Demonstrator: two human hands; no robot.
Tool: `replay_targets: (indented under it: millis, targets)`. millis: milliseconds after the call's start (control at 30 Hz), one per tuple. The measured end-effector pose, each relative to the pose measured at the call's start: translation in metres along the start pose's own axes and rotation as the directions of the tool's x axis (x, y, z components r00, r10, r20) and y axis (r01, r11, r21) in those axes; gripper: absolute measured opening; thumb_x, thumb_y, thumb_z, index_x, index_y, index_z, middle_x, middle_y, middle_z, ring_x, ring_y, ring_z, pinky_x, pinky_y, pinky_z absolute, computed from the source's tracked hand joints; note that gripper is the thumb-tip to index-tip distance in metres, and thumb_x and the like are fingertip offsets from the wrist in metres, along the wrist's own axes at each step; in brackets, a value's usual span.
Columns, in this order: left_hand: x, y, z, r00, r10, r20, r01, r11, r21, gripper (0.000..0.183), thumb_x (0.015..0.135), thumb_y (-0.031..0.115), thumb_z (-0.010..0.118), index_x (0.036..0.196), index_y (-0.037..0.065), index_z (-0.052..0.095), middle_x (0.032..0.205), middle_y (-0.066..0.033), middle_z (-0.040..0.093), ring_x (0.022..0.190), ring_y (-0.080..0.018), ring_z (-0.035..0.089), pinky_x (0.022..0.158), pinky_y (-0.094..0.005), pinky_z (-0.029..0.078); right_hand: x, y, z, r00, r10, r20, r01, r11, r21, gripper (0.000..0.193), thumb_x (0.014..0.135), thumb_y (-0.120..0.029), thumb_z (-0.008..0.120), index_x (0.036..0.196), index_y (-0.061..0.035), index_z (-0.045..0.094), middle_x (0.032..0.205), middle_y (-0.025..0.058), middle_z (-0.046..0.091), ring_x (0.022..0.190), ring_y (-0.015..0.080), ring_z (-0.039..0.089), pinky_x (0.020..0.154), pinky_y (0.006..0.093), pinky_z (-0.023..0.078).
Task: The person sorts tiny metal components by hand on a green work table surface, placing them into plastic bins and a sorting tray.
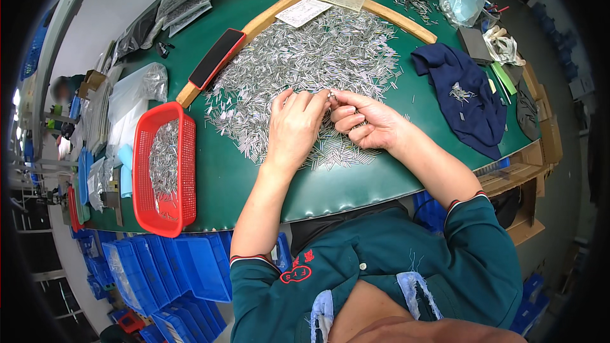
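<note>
A wide pile of short, shiny metal pins (330, 44) covers the middle of the green table (356, 187). Over its near part, my left hand (293, 128) and my right hand (367, 122) meet at the fingertips. Between my right thumb and forefinger is a small metal pin (331, 95), mostly covered by the fingers. The left fingers are bent and closed at the same spot; what they grip is hidden. To the left stands a red perforated plastic basket (185, 178) partly filled with similar pins.
Wooden strips (270, 14) border the pile's far side, with a black-and-red flat object (217, 58) and paper slips (304, 11) on them. A navy cloth (467, 124) holding a few pins lies at right. Plastic bags (462, 1) sit far right; blue bins (200, 267) stand below the table.
</note>
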State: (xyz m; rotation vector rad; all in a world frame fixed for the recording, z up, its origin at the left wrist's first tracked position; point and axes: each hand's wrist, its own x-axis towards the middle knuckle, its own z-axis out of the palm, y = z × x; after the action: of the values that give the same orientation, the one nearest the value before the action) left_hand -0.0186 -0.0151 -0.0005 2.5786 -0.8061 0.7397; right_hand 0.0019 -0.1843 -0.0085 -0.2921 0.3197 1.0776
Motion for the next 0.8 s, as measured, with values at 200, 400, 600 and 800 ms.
replay_targets:
  millis: [200, 400, 600, 800]
  targets:
    - [0.002, 0.003, -0.004, 1.0, 0.013, 0.0, -0.013, 1.0, 0.017, 0.019, 0.079, 0.015, 0.058, 0.097, 0.009, 0.057, 0.072, -0.0019, 0.05, 0.072, -0.0169, 0.054, 0.086, -0.0384, 0.039, 0.001, -0.001, -0.002, 0.998, -0.058, 0.018, 0.06, 0.995, -0.078, 0.016, 0.089, -0.025, 0.051, 0.084, -0.0092, 0.051, 0.061, -0.0061, 0.038, 0.044, -0.0013, 0.032, 0.028, 0.0118, 0.018]
    - [0.0, 0.003, -0.002, 0.999, 0.011, -0.042, -0.016, 0.993, -0.117, 0.018, 0.082, 0.009, 0.054, 0.1, 0.005, 0.056, 0.075, -0.0051, 0.056, 0.07, -0.0207, 0.055, 0.084, -0.0367, 0.041, -0.001, 0.002, 0.006, 0.984, -0.177, 0.0, 0.169, 0.939, -0.3, 0.02, 0.088, -0.031, 0.05, 0.084, -0.0113, 0.048, 0.065, -0.0047, 0.04, 0.047, -0.0011, 0.033, 0.03, 0.0108, 0.017]
    - [0.001, 0.01, 0.0, 0.999, -0.027, -0.022, 0.017, 0.933, -0.361, 0.022, 0.082, 0.008, 0.055, 0.104, 0.006, 0.056, 0.074, -0.0047, 0.057, 0.07, -0.0227, 0.057, 0.076, -0.0359, 0.043, 0.0, 0.009, 0.016, 0.961, -0.26, -0.098, 0.215, 0.918, -0.334, 0.034, 0.088, -0.045, 0.045, 0.077, -0.0123, 0.045, 0.064, -0.004, 0.039, 0.047, 0.0, 0.031, 0.031, 0.0107, 0.016]
    - [-0.003, 0.006, 0.004, 0.97, -0.241, 0.013, 0.209, 0.811, -0.546, 0.038, 0.081, 0.007, 0.058, 0.118, 0.01, 0.051, 0.074, -0.0077, 0.06, 0.065, -0.0215, 0.059, 0.059, -0.0311, 0.047, 0.001, 0.002, 0.003, 0.96, -0.278, -0.02, 0.256, 0.908, -0.33, 0.034, 0.089, -0.043, 0.046, 0.074, -0.0122, 0.043, 0.065, -0.0038, 0.04, 0.045, 0.0, 0.03, 0.031, 0.0113, 0.017]
